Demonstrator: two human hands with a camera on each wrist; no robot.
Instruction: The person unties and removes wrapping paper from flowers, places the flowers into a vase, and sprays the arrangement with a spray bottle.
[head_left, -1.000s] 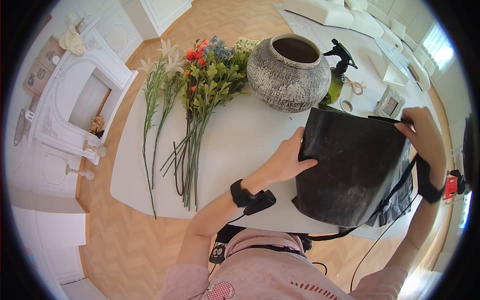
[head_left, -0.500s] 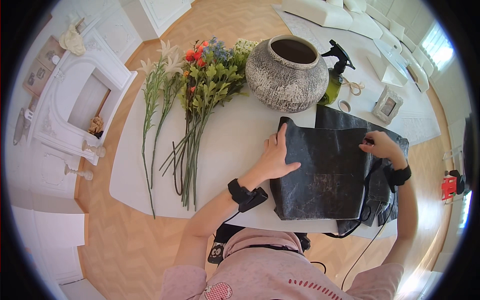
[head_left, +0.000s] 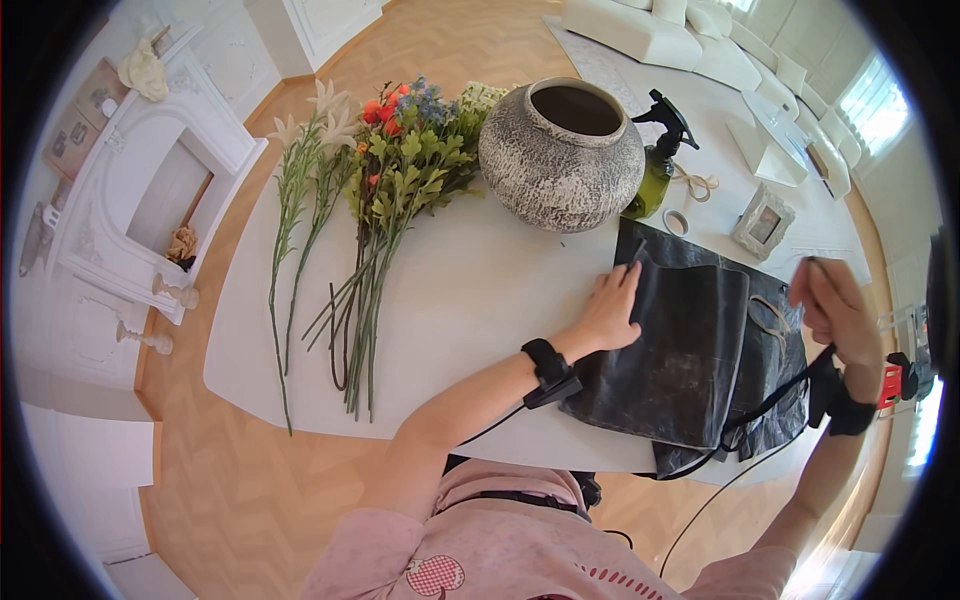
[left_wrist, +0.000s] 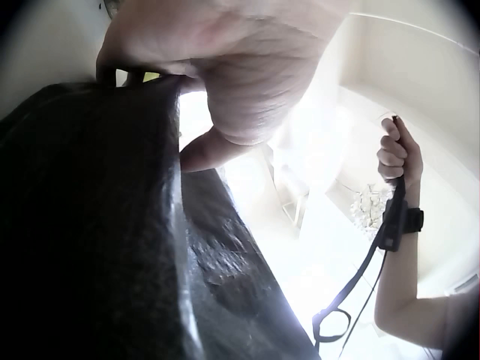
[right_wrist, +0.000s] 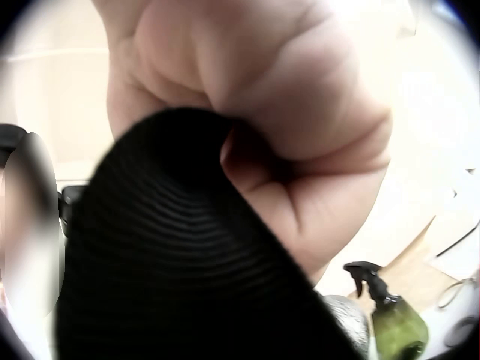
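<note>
A black leather-like apron (head_left: 665, 360) lies folded on the table's right side, its surface scuffed and creased. My left hand (head_left: 608, 312) grips its upper left edge; in the left wrist view the fingers (left_wrist: 124, 75) reach over the edge and the thumb (left_wrist: 206, 150) is on the near side. Raised off the table at the right, my right hand (head_left: 838, 315) holds a black strap (head_left: 785, 385) in curled fingers. That strap (left_wrist: 352, 277) runs down to a small loop in the left wrist view. A beige loop (head_left: 768, 318) rests on the apron's right part.
Behind the apron stand a grey textured vase (head_left: 565, 165) and a green spray bottle (head_left: 655, 175). A tape roll (head_left: 676, 222), a twine coil (head_left: 695, 185) and a picture frame (head_left: 764, 222) lie nearby. Long-stemmed flowers (head_left: 385, 230) spread across the table's left.
The black apron has gone from a raised panel to lying folded flatter. My right hand moved left, then back right and up with the strap. My left hand shifted right along the edge.
</note>
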